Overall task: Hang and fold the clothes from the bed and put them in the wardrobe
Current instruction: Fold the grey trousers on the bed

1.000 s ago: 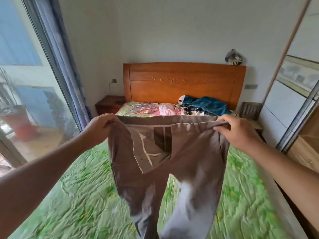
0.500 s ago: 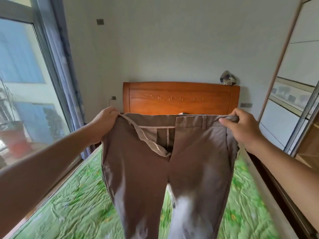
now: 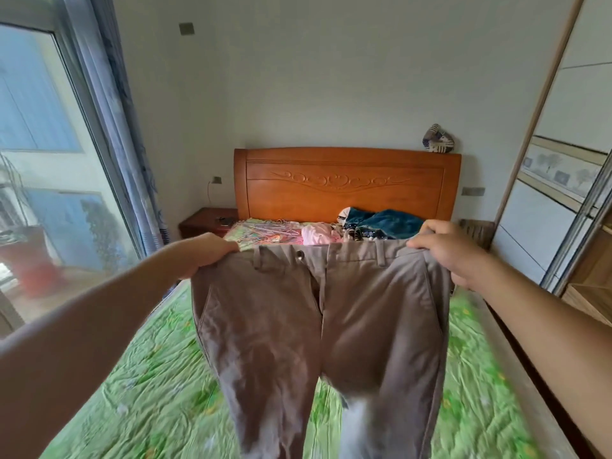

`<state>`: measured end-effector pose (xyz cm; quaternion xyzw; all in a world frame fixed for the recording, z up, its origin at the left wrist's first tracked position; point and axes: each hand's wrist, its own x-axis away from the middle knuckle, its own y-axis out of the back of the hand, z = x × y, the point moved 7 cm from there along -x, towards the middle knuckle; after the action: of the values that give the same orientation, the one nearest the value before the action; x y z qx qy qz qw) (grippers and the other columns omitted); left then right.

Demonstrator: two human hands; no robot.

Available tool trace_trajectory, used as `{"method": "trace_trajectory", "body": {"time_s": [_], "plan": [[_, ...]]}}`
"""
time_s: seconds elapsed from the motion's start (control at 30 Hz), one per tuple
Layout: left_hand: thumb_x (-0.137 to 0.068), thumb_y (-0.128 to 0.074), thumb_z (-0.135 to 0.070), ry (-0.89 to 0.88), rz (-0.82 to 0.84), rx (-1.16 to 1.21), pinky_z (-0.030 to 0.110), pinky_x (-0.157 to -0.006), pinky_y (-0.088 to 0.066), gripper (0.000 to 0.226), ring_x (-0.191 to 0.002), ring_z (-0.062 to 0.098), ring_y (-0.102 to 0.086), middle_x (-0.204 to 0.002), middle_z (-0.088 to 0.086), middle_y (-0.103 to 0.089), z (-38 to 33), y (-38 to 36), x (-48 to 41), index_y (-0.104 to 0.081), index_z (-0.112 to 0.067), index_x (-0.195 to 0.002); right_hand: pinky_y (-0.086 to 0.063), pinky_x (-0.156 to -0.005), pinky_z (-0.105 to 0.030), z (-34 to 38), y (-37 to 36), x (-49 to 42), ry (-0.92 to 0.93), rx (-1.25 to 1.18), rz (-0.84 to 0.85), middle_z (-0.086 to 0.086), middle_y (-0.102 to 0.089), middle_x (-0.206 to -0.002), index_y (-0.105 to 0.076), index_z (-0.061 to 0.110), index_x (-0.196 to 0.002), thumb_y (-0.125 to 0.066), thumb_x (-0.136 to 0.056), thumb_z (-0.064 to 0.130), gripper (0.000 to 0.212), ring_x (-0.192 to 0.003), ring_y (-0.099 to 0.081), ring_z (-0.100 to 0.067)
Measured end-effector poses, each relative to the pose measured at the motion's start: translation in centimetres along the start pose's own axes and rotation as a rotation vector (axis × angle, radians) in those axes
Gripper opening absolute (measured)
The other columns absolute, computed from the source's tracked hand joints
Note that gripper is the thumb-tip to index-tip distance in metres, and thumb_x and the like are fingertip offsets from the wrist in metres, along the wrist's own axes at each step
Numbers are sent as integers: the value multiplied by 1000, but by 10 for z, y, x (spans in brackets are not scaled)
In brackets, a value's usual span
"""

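Note:
Brown trousers hang spread out in front of me above the bed, front side toward me, legs dangling and blurred. My left hand grips the waistband's left corner. My right hand grips the right corner. Near the headboard lie a pink garment, a teal garment and a heap of wire hangers. The wardrobe stands along the right, its sliding door partly open.
A wooden headboard backs the bed, with a small patterned object on top. A nightstand sits at the far left. Glass doors with a curtain run along the left. A narrow floor gap separates bed and wardrobe.
The trousers have come down from in front of the headboard, and the open fly flap now lies closed, waistband flat. The clothes pile behind is visible again.

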<state>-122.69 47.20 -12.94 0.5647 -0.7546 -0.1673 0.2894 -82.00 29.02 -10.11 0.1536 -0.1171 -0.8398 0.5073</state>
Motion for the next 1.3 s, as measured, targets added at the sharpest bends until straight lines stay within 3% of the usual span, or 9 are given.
{"method": "trace_trajectory", "body": {"time_s": [0.13,0.27,0.37,0.53,0.8,1.03,1.13,1.23,1.3], "plan": [[-107,-40,-30,-97,-83,-264,28,-97,-47,39,-121,24,-59,-133,9,-61,1,-24,-10,-53,-23,-143,-21,-59,-33,-22,-22,0,-56,59,-40,6,-32,-54,-33,22,-61,-72,-80,10,45,-58,-30,-16],[-101,-56,-33,-77,-48,-179,23,-64,-45,30,-83,16,-61,-103,3,-63,1,-20,-12,-67,-8,-115,-38,-54,-28,-35,-30,8,-253,38,7,-6,-52,-73,-50,15,-74,-71,-82,7,24,-65,-48,-20],[-98,-62,-21,-111,123,177,32,-69,-55,14,-74,18,-66,-89,13,-63,-4,-40,0,-64,-8,-97,-46,-42,-25,-25,-47,18,-323,-142,158,-9,-52,-74,-56,15,-80,-58,-89,-5,22,-55,-53,-19],[-97,-64,-11,-227,275,475,26,-52,-52,9,-59,12,-61,-75,3,-63,-51,-79,46,-58,-16,-102,-60,-57,-39,10,-93,39,-318,-319,374,-18,-65,-79,-69,2,-86,-49,-92,-8,24,-64,-68,-25],[-93,-62,3,-545,163,328,48,-80,-56,25,-79,22,-63,-94,5,-64,-92,-110,98,-59,-22,-98,-63,-74,-47,38,-121,58,-356,-449,457,-27,-67,-91,-68,-7,-96,-39,-89,-7,30,-81,-71,-39],[-69,-89,-39,-804,139,180,29,-75,-61,62,-94,8,-70,-103,-15,-67,-89,-117,112,-53,-46,-119,-60,-53,-34,40,-121,55,-235,-383,362,-18,-73,-74,-69,-9,-96,-59,-87,-14,14,-63,-73,-28],[-73,-76,-3,-845,5,178,43,-71,-60,59,-82,12,-69,-94,-10,-67,-82,-111,105,-54,-42,-112,-63,-59,-38,35,-119,50,-171,-229,313,-17,-72,-77,-67,-3,-99,-64,-90,-7,11,-66,-74,-29],[-75,-69,13,-806,-10,226,55,-75,-57,63,-84,31,-67,-89,3,-66,-71,-99,99,-55,-37,-111,-63,-60,-46,28,-105,46,-4,347,347,-13,-71,-74,-66,16,-91,-61,-93,6,11,-60,-72,-31],[-76,-69,15,-805,-10,219,50,-79,-59,64,-88,28,-68,-90,4,-69,-69,-88,97,-57,-36,-113,-61,-53,-44,6,-94,48,-158,480,495,-17,-69,-74,-61,19,-104,-58,-96,11,12,-58,-72,-35]]}}
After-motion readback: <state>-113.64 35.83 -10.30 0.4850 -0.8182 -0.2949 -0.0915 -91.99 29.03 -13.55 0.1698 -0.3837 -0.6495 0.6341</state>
